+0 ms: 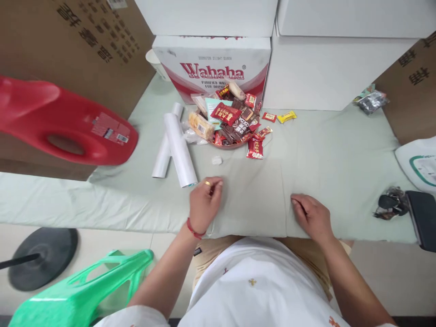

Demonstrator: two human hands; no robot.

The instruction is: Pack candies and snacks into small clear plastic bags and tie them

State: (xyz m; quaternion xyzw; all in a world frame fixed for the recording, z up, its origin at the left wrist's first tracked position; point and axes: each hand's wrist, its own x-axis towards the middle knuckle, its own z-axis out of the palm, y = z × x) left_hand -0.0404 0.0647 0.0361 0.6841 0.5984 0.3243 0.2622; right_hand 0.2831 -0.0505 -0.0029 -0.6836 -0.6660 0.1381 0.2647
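My left hand (pixel 204 204), with a ring and a red wrist cord, rests on the pale green table cloth (pixel 323 154) near the front edge, fingers curled together, nothing visible in them. My right hand (pixel 310 215) lies on the cloth to the right, fingers bent and pressed down on the fabric. Two white rolls (pixel 177 145) lie just beyond my left hand. A red bowl heaped with wrapped snacks (pixel 231 120) stands further back, with loose packets (pixel 255 147) and a yellow sweet (pixel 286 116) beside it. A small white lump (pixel 217 160) lies between bowl and left hand.
A Wahaha carton (pixel 211 63) and white boxes (pixel 327 68) stand behind the bowl, brown cartons (pixel 68 45) at both sides. A red jug (pixel 64 122) lies at left. Keys (pixel 390 204) and a dark device (pixel 424 218) sit at right. A green stool (pixel 85 286) stands below left.
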